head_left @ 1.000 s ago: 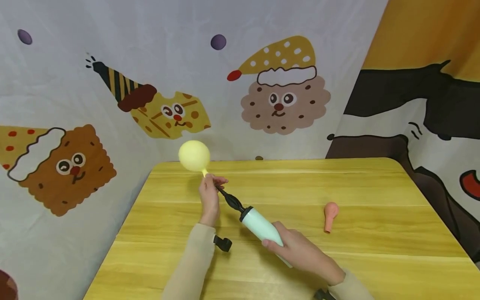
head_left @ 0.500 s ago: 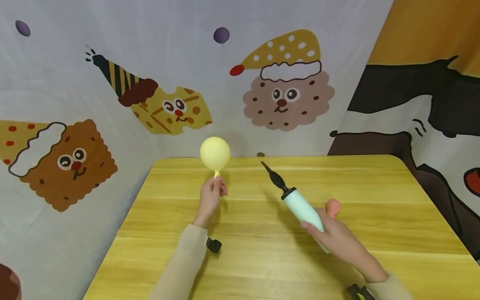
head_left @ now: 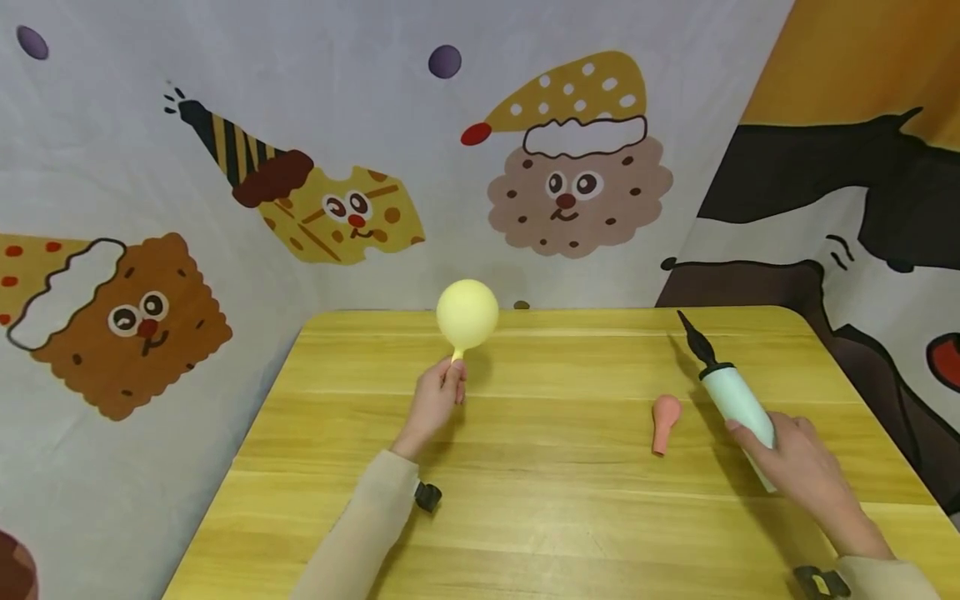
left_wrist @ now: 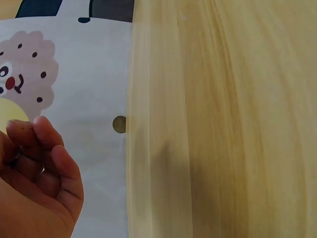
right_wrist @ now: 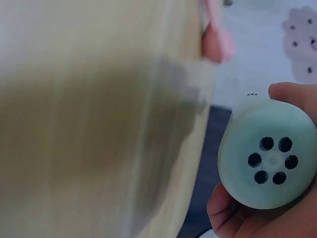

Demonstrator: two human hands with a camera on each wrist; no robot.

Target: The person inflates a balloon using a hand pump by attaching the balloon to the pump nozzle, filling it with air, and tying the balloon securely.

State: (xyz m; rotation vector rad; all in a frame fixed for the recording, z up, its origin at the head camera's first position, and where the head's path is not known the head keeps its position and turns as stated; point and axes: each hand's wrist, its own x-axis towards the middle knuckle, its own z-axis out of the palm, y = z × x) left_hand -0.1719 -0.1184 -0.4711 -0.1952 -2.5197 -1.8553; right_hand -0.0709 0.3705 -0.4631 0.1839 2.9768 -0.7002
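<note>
A small inflated yellow balloon (head_left: 467,313) stands upright above the table's far part, its neck pinched between the thumb and fingers of my left hand (head_left: 438,396). In the left wrist view only a sliver of the balloon (left_wrist: 12,113) shows beyond the fingertips. My right hand (head_left: 806,462) grips a mint-green balloon pump (head_left: 738,404) with a black nozzle that points up and away. Seen from the right wrist, the round end of the pump (right_wrist: 270,193) has several dark holes. A limp coral balloon (head_left: 665,423) lies on the table left of the pump.
The light wooden table (head_left: 525,500) has rounded far corners. Behind it hangs a white cloth (head_left: 360,100) with cartoon biscuits and cheese in party hats. Another printed cloth (head_left: 840,200) hangs at the right. Each wrist carries a small black camera mount (head_left: 428,497).
The balloon's neck has come off the pump nozzle. My right hand has carried the pump far to the right, past the coral balloon. My left hand has shifted slightly right with the yellow balloon.
</note>
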